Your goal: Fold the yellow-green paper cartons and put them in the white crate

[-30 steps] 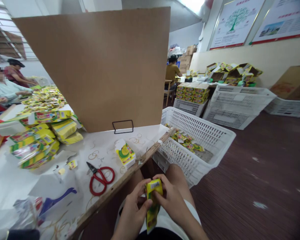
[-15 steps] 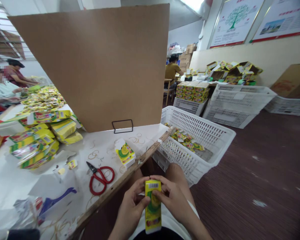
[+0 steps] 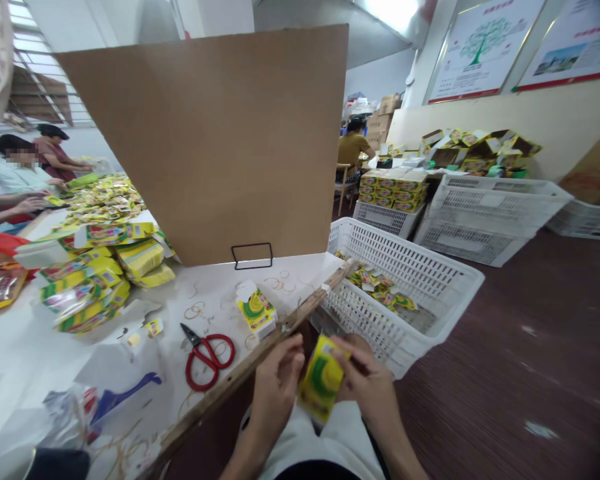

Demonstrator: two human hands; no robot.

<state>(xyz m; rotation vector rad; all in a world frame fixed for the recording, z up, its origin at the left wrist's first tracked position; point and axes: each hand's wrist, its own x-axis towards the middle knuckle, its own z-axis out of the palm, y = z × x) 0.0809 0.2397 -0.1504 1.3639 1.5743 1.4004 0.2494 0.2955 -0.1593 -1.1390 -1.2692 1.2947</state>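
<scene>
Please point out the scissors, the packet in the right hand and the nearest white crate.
Scissors point(image 3: 214, 360): head view, red handles, near their crossing.
Packet point(image 3: 323, 379): head view, printed face.
White crate point(image 3: 380, 330): head view, near slotted wall.

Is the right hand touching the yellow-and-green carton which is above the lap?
Touching. The head view shows the right hand holding the yellow-and-green carton near its upper right corner, a fingertip overlapping its front.

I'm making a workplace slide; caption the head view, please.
Right hand holds a yellow-green packet above the lap; red-handled scissors lie on the table.
</scene>
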